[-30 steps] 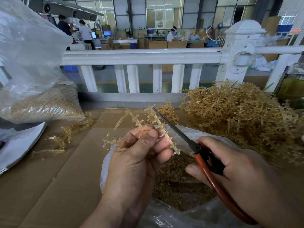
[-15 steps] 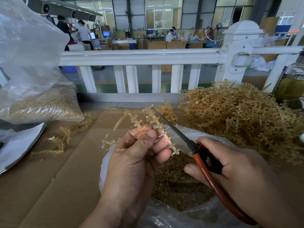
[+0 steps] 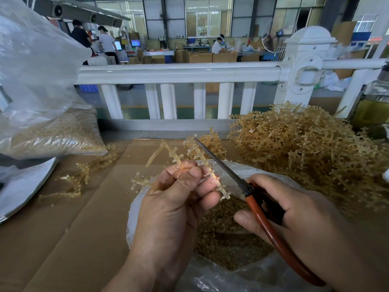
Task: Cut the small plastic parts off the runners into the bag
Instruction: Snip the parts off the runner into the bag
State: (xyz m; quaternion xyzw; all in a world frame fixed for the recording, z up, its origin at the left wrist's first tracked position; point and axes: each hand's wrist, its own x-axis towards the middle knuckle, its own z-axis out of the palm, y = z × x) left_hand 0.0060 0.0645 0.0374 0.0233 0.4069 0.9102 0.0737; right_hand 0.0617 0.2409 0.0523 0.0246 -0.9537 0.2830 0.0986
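My left hand (image 3: pixel 174 203) pinches an amber plastic runner (image 3: pixel 202 159) with small parts on its branches, held above the open clear bag (image 3: pixel 242 171). The bag holds a heap of cut amber parts (image 3: pixel 223 239). My right hand (image 3: pixel 294 211) grips red-handled scissors (image 3: pixel 261 216); their thin blades (image 3: pixel 219 161) are closed together and lie along the right side of the runner, tips near its upper end.
A big tangled pile of amber runners (image 3: pixel 305 150) lies at the right. Several stripped runners (image 3: pixel 84 173) lie on the cardboard (image 3: pixel 63 228) at the left. A filled clear bag (image 3: pixel 48 131) stands far left, a white railing (image 3: pixel 179 72) behind, a bottle (image 3: pixel 372 102) far right.
Hardly anything differs: the hands, the runner and the scissors hold almost the same pose over the bag, with only a slight shift of the view.
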